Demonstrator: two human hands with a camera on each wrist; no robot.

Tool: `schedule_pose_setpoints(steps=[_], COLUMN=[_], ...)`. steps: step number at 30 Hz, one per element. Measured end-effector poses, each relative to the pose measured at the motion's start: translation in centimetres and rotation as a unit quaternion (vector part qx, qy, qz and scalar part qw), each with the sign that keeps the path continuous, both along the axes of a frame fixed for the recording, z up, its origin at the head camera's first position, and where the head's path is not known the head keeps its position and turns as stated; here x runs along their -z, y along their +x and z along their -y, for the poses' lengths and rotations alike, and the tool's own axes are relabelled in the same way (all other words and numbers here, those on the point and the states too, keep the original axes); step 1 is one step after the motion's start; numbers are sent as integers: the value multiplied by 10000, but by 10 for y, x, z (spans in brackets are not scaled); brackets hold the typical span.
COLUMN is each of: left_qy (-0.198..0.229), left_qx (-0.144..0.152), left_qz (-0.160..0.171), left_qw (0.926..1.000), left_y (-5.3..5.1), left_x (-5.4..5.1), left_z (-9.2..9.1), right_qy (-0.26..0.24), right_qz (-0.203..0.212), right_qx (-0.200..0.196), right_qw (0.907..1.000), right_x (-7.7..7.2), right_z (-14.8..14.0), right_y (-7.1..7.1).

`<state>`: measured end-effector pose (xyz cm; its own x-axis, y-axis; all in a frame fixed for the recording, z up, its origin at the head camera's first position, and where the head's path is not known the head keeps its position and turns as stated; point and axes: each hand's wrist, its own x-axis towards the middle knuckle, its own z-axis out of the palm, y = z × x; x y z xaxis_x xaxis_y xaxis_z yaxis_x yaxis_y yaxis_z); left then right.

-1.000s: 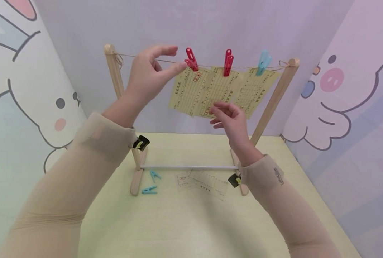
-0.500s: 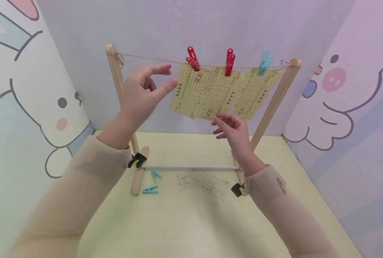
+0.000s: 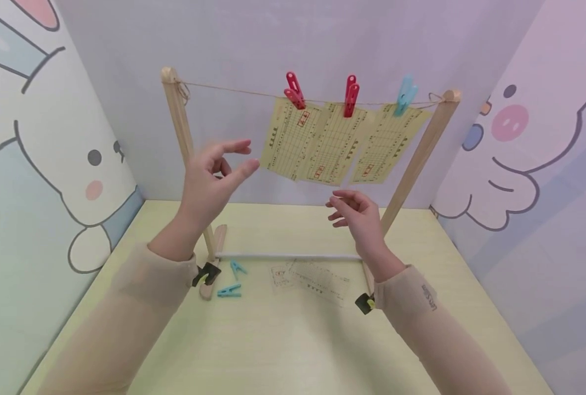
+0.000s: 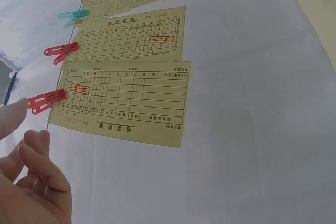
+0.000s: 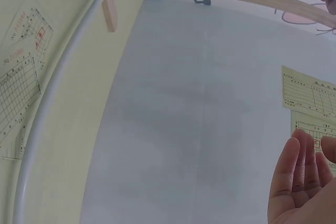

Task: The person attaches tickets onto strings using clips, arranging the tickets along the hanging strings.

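Observation:
Three yellowish printed paper slips hang side by side from a thin string (image 3: 228, 88). Red clothespins clip the left slip (image 3: 288, 145) and the middle slip (image 3: 328, 151); a light blue clothespin (image 3: 405, 99) clips the right slip (image 3: 387, 144). My left hand (image 3: 208, 178) hovers just left of the left slip's lower corner, thumb and fingers apart, holding nothing. Below the middle slip is my right hand (image 3: 360, 219), its fingers loosely bent around nothing. In the left wrist view, a red clothespin (image 4: 47, 99) appears beyond the left thumb.
Wooden posts (image 3: 179, 118) stand at both ends of the string, joined low down by a pale bar (image 3: 288, 256). More printed slips (image 3: 317, 282) lie overlapping on the table (image 3: 273, 351). Two light blue clothespins (image 3: 229, 291) lie near the left foot. Cartoon-printed walls enclose the sides.
My left hand has come down and left, away from the left red clothespin and string. My right hand has lowered from in front of the slips to below them. The slips stay hanging.

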<state>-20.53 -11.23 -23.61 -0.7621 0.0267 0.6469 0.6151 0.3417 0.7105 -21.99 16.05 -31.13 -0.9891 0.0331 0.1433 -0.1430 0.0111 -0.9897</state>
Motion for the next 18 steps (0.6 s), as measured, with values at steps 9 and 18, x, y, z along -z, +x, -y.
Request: schedule_pose_setpoints(steps=[9, 18], left_qy=[140, 321], left_qx=[-139, -204], left_qz=[259, 496], left_qw=[9995, 9980], left_y=[1, 4], left_x=[25, 38], left_z=[8, 12], right_qy=[-51, -144], right_qz=[81, 263], right_qx=[219, 320], right_qw=[9997, 9990], right_x=[16, 25], right_z=[-7, -10], right_y=[3, 5])
